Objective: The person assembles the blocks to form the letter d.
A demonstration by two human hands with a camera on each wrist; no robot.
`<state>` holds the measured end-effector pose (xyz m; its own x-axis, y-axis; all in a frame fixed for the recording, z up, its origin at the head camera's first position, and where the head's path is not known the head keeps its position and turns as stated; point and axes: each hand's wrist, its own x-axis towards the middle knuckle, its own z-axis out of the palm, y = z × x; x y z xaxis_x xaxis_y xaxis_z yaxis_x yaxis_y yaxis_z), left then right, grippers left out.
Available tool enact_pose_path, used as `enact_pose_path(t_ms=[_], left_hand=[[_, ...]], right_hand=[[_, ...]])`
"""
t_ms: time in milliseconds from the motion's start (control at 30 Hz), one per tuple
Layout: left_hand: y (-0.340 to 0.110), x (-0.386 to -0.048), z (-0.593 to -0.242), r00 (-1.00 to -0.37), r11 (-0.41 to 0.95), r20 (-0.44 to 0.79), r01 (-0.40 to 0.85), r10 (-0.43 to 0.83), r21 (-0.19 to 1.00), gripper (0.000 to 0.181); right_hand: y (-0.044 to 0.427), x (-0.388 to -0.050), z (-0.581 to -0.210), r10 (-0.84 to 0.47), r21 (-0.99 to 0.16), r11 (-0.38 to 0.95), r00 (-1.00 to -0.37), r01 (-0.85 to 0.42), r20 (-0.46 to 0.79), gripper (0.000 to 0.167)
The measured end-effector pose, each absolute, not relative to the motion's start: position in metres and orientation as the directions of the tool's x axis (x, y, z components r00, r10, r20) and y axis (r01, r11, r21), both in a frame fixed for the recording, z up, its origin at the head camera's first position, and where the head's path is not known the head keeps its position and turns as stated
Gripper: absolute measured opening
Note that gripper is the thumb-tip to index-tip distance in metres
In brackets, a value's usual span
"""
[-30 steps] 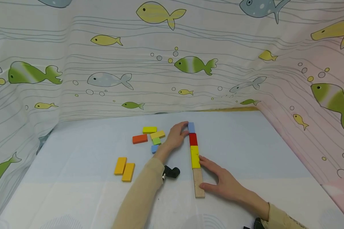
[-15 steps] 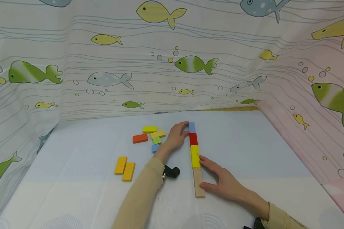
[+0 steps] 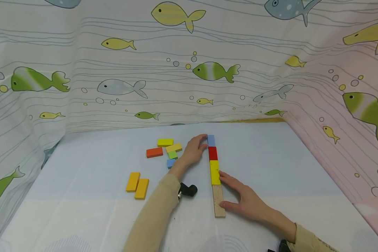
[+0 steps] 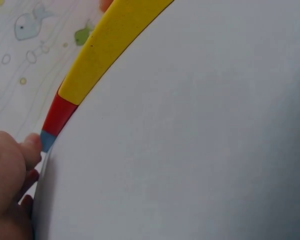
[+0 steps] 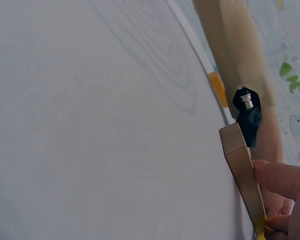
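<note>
Four end-to-end blocks are too many to count here, so I name them: a blue block [image 3: 211, 140] at the far end, then a red block [image 3: 213, 153], a yellow block [image 3: 215, 172] and a plain wooden block [image 3: 218, 201] nearest me. My left hand [image 3: 192, 151] touches the left side of the blue block with thumb and fingers; its thumb [image 4: 32, 149] meets that block in the left wrist view. From the right, my right hand [image 3: 252, 203] rests its fingertips against the yellow block, while its thumb touches the plain wooden block.
Left of my left hand lie an orange-red block [image 3: 154, 152], two yellow blocks, a green block [image 3: 172, 154] and a partly hidden blue one [image 3: 171, 163]. Two orange-yellow blocks [image 3: 133, 182] lie nearer. A fish-patterned curtain [image 3: 170, 87] stands behind the table.
</note>
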<state>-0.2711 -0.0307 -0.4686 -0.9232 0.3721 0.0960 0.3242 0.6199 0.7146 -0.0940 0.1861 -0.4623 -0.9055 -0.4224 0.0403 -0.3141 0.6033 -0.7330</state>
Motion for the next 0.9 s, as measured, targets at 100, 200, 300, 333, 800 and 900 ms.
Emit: enact_pose_path(t_ms=[100, 200, 300, 333, 800, 900], left_hand=[[-0.034, -0.27, -0.469, -0.922, 0.62, 0.094, 0.325, 0.375, 0.714, 0.049], [-0.039, -0.267, -0.47, -0.923, 0.621, 0.095, 0.325, 0.374, 0.713, 0.049], [-0.044, -0.263, -0.469, -0.927, 0.628, 0.086, 0.314, 0.366, 0.713, 0.05], [-0.045, -0.262, -0.468, -0.928, 0.624, 0.085, 0.31, 0.362, 0.717, 0.05], [-0.071, -0.243, -0.438, -0.947, 0.652, 0.05, 0.256, 0.318, 0.714, 0.05], [-0.082, -0.24, -0.436, -0.948, 0.644, 0.051, 0.251, 0.313, 0.722, 0.049]], right_hand=[[0.186, -0.094, -0.463, -0.427, -0.729, 0.602, -0.903, -0.325, 0.05, 0.079], [0.186, -0.094, -0.463, -0.429, -0.728, 0.6, -0.902, -0.332, 0.057, 0.079], [0.186, -0.094, -0.464, -0.43, -0.727, 0.599, -0.901, -0.335, 0.06, 0.079], [0.186, -0.094, -0.464, -0.431, -0.726, 0.6, -0.9, -0.336, 0.06, 0.079], [0.187, -0.094, -0.466, -0.424, -0.717, 0.616, -0.904, -0.328, 0.05, 0.08], [0.187, -0.094, -0.465, -0.425, -0.722, 0.611, -0.904, -0.325, 0.048, 0.08]])
